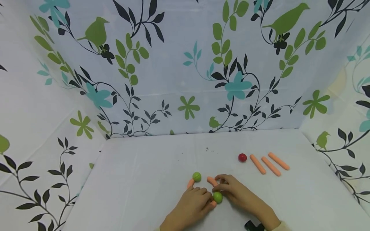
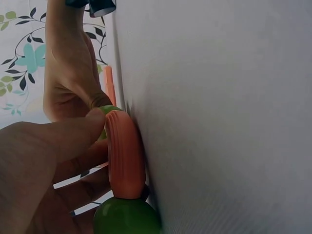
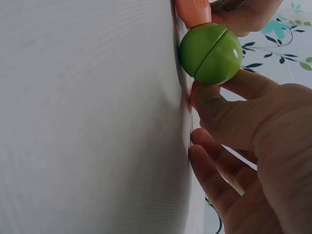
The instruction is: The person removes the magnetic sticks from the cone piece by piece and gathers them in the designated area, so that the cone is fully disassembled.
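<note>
On desk (image 1: pixel 138 179), orange stick (image 2: pixel 127 156), mostly hidden in head view, is pinched by left hand (image 1: pixel 193 202); second stick (image 1: pixel 212 181), partly hidden beside green ball (image 1: pixel 217 197), is gripped by right hand (image 1: pixel 235 190).

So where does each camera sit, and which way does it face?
Head: worn on the head, facing forward and down at the white table; left hand, right hand, forearms show.
Left wrist: worn there, facing low along the table at a ridged orange rod; left fingers close, right hand beyond.
Right wrist: worn there, facing low along the table at a grooved green ball; right fingers close, part of left hand beyond.
Shared: both wrist views show an orange rod meeting a green ball.
</note>
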Motion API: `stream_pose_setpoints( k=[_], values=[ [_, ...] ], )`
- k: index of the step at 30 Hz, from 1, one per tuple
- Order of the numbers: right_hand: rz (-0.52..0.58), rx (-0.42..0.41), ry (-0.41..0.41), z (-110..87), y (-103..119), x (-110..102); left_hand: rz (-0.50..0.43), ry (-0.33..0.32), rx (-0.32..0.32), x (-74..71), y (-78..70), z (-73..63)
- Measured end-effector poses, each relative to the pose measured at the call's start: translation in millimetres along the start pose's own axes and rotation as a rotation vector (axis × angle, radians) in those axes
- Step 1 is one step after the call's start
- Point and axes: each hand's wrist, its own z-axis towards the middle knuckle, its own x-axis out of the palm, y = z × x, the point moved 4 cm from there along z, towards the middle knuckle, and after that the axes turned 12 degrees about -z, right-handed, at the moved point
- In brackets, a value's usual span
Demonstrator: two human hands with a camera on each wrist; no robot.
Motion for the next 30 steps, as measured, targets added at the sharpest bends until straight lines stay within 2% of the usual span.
stream_pose_setpoints(
  k=[17, 24, 30],
  values=[
    [-0.078, -0.021, -0.029, -0.4, 6, -6, -0.063, 0.050, -0.022, 2.3, 5.3, 7.2],
    [-0.130, -0.077, -0.094, 0.2, 11, -8, -0.092, 0.051, -0.017, 2.8, 6.1, 6.8],
    [-0.167, -0.064, -0.062, 0.3, 11, -6, -0.109, 0.041, -0.021, 3.9, 7.0, 5.5]
  ],
)
